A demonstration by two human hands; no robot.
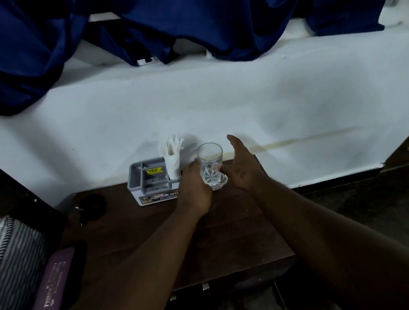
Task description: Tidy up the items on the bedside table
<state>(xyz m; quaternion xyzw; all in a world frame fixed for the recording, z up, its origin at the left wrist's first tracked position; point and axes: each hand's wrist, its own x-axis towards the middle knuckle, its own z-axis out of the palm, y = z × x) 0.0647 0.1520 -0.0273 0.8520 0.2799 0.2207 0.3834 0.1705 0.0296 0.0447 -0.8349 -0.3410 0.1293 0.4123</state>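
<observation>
I have the clear glass (210,164) upright on the bedside table (239,229), just right of the grey organiser (150,179). My left hand (194,186) wraps its lower body; my right hand (241,167) hovers spread on the far side, touching near the base. I judge it rigid, slick and breakable, so I would grip low around the thick cut base.

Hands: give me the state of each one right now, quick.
Left hand: closed around the glass, holding it on the table.
Right hand: open, fingers spread, beside the glass, holding nothing.
</observation>
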